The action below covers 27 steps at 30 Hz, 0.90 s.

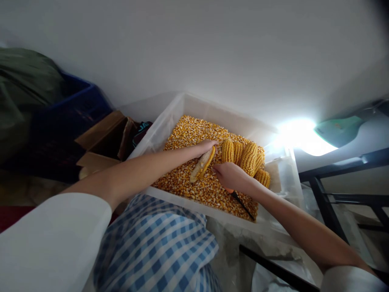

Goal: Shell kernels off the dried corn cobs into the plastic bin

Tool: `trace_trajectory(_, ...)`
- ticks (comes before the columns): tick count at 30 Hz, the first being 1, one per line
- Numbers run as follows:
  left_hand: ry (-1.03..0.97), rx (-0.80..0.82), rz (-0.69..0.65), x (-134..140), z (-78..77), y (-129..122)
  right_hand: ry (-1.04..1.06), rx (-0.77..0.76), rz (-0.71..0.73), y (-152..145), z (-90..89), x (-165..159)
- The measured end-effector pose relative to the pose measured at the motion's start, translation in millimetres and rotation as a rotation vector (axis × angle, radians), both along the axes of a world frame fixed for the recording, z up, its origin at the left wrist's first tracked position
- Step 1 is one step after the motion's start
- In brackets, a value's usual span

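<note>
A partly shelled corn cob (203, 165) is in my left hand (206, 147), fingers wrapped around its upper end. Its pale bare side faces left and yellow kernels line the right side. Close to the cob, my right hand (229, 173) is closed, with its fingertips curled out of sight. From beneath that hand an orange-handled tool with a dark, thin shaft (243, 205) points to the lower right. Whether the hand grips it or it lies on the kernels, I cannot tell. Loose corn kernels (188, 134) cover the bottom of the translucent plastic bin (179, 106).
Several whole corn cobs (249, 158) are heaped at the bin's right side. A bright lamp (316, 138) glows beyond the right rim, near a black metal frame (328, 202). An open cardboard box (103, 134) and a blue crate (69, 109) stand left. Blue-checked cloth (158, 243) lies in front.
</note>
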<state>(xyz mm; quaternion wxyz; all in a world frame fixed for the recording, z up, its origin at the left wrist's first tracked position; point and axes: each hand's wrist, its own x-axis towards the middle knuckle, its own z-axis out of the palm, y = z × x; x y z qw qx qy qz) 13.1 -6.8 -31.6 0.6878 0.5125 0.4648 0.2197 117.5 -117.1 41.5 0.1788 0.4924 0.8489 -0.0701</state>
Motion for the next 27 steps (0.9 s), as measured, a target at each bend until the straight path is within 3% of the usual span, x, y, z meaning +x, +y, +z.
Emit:
trace_trajectory(14, 0.000, -0.009, 0.035, 1.7, 5.7, -3.5, -0.120, -0.008, -0.048, -9.0, 1.3, -11.8)
trace_trajectory(27, 0.055, 0.031, 0.095, 4.8, 2.2, -5.0, -0.097, 0.069, -0.116, -19.4, -19.0, -28.3)
